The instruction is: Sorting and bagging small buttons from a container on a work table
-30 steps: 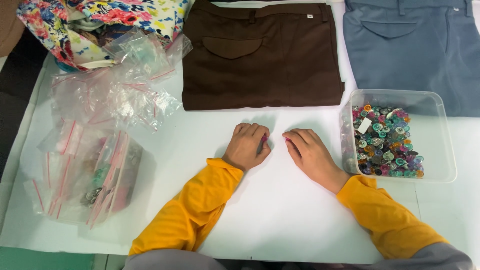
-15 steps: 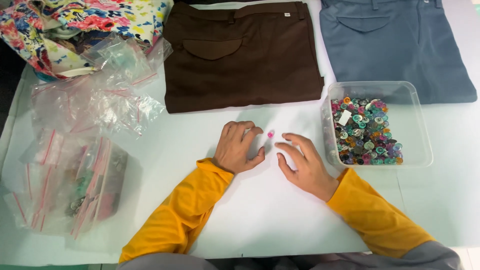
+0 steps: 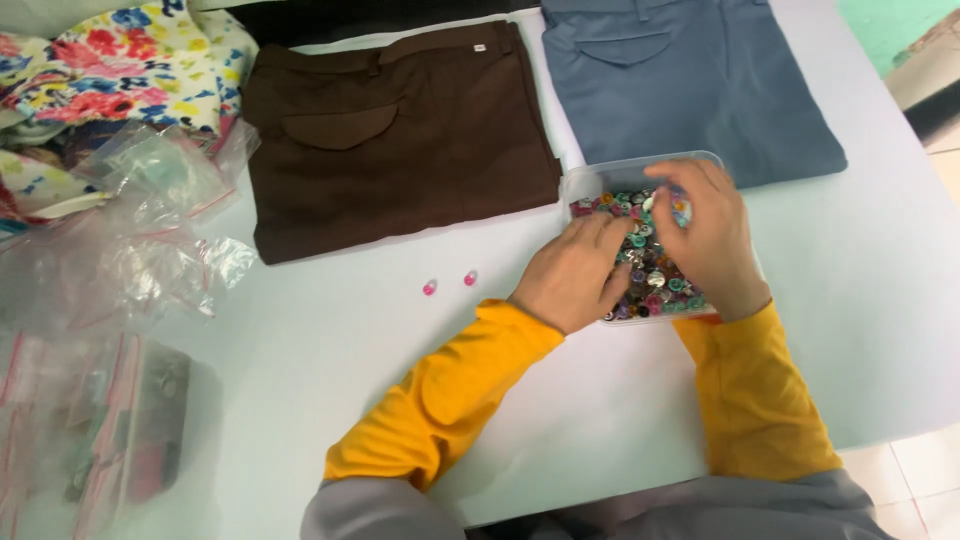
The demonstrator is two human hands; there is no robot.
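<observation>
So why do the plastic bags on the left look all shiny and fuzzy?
In the head view, room light glints off the crinkled plastic bags, and that edge of the picture is soft; the hands over the button tray are slightly blurred, while the brown trousers look sharper.

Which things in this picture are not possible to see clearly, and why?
- Head view: fingertips of left hand and right hand, buried among the buttons in the clear tray; any grasp is hidden.
- Zip bags: contents blurred.
- Floral cloth: cut by the edge.
</observation>
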